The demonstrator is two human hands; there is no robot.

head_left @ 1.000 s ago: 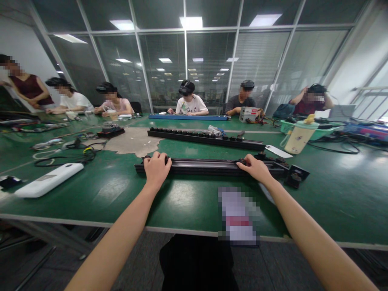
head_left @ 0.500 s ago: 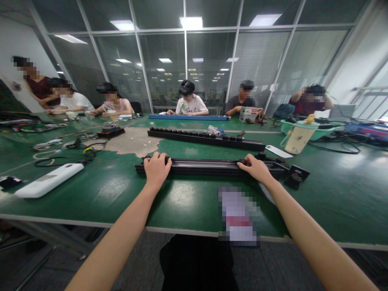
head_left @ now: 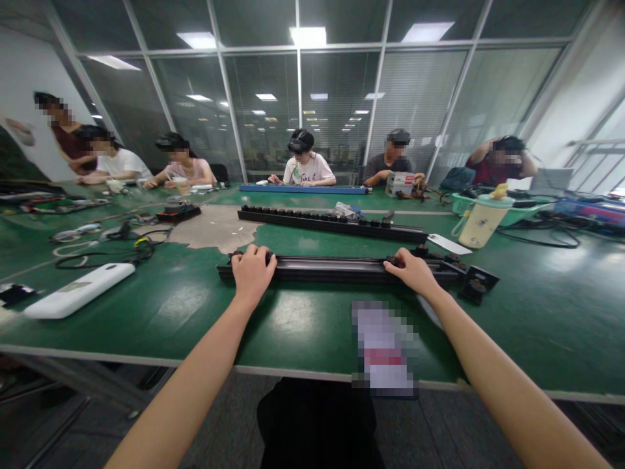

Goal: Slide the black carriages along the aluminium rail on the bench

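A long black rail (head_left: 332,267) lies crosswise on the green table in front of me. My left hand (head_left: 252,273) is closed over its left end, where small dark blocks show on both sides of the fingers. Farther right, my right hand (head_left: 413,268) grips a small black block (head_left: 393,260) on the rail's top, thumb against its near side. The fingertips of both hands are partly hidden. Beyond lies a second black rail (head_left: 332,225), with a row of several black blocks along its top.
Small black parts (head_left: 452,262) and a dark square packet (head_left: 478,283) lie by the rail's right end. A phone-like blurred object (head_left: 385,352) is at the near edge. A white device (head_left: 81,291) and cables lie left; a cup (head_left: 483,221) stands right. Several people sit opposite.
My hands and the rail stay practically in place. In the background, the standing person at the far left has shifted slightly to the right.
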